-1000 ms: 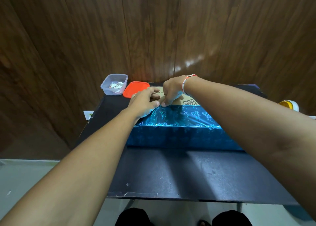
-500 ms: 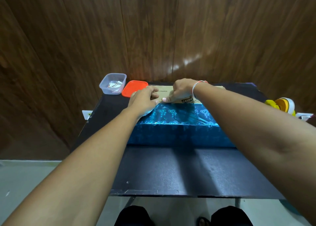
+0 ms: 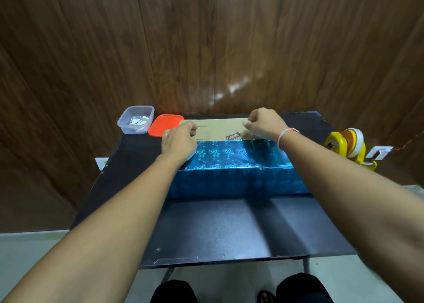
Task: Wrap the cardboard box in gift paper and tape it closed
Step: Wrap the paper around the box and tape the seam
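A flat cardboard box [image 3: 220, 129] lies across the far half of the black table [image 3: 229, 229]. Shiny blue gift paper with hearts [image 3: 229, 155] covers its front side and the near part of its top; the far strip of brown cardboard is bare. My left hand [image 3: 180, 140] rests on the left end of the paper's edge with fingers curled onto it. My right hand [image 3: 263, 123] sits over the box's far right part, its fingers pinched closed; nothing shows in the pinch. A band is around that wrist.
A yellow tape dispenser [image 3: 346, 145] with a white roll stands at the table's right edge. A clear tub [image 3: 136, 119] holding small scraps and its orange lid [image 3: 164, 124] sit at the far left corner. A wooden wall rises right behind the table.
My hands were together at the middle of the paper's edge. My right hand has moved right and farther back along the box, while the left stayed near the left end.
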